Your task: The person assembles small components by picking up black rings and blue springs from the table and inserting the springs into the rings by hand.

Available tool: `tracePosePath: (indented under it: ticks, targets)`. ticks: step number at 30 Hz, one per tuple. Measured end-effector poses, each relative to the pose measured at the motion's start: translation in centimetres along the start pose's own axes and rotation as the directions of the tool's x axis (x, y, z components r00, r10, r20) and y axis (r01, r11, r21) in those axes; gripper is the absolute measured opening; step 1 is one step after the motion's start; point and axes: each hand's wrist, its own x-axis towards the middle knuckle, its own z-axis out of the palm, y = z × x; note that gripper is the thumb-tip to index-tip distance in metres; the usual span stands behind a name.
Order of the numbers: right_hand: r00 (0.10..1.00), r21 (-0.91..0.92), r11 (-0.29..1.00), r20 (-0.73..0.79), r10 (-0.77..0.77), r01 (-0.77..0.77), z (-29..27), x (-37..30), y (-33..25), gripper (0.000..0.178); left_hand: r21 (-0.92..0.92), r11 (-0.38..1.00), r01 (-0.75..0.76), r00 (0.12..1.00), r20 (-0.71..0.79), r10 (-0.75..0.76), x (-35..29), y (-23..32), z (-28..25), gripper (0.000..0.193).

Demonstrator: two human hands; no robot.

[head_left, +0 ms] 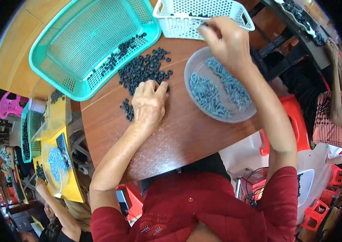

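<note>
Left hand (pixel 148 104) sits palm-down on the counter (pixel 179 137), fingers curled loosely onto the near edge of the black rubber rings (pixel 144 70); can't tell if it has pinched one. Right hand (pixel 227 40) is up at 1 o'clock by the rim of the white basket (pixel 223 10), fingers pinched almost closed on something small and dark, likely a ring, too small to confirm. Risks, as I read it: the ring pile is loose and spreads toward the tilted teal basket (pixel 58 72) at 11 o'clock, so a sweep of the left hand could scatter rings off the counter edge. The right forearm crosses above the grey plate (pixel 193 66) of small grey-blue parts (pixel 207 94), so a dropped elbow could tip it, and it already overhangs the counter at 3 o'clock. Rings look small, matte black, washer-shaped with open centres, heaped loosely, some lying inside the teal basket too.
</note>
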Motion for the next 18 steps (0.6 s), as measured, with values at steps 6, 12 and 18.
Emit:
tracePosePath:
  ticks: [6, 12, 18]
  targets:
    - [0.971, -0.314, 0.925, 0.035, 0.235, -0.213, 1.6, 7.2, 8.2, 0.018, -0.001, 0.996, -0.087, 0.995, 0.052, 0.087, 1.7, -1.2, 2.3, 0.023]
    - [0.913, -0.431, 0.874, 0.221, 0.343, -0.224, 2.2, 5.6, 7.3, 0.035, 0.08, 0.987, -0.142, 0.988, 0.08, 0.135, 2.2, -1.4, 3.0, 0.023]
    - [0.95, 0.035, 0.978, 0.247, 0.189, -0.204, -0.3, -1.1, 2.7, 0.02, -0.233, 0.963, 0.133, 0.99, 0.084, -0.116, 0.3, 0.7, -0.9, 0.011]
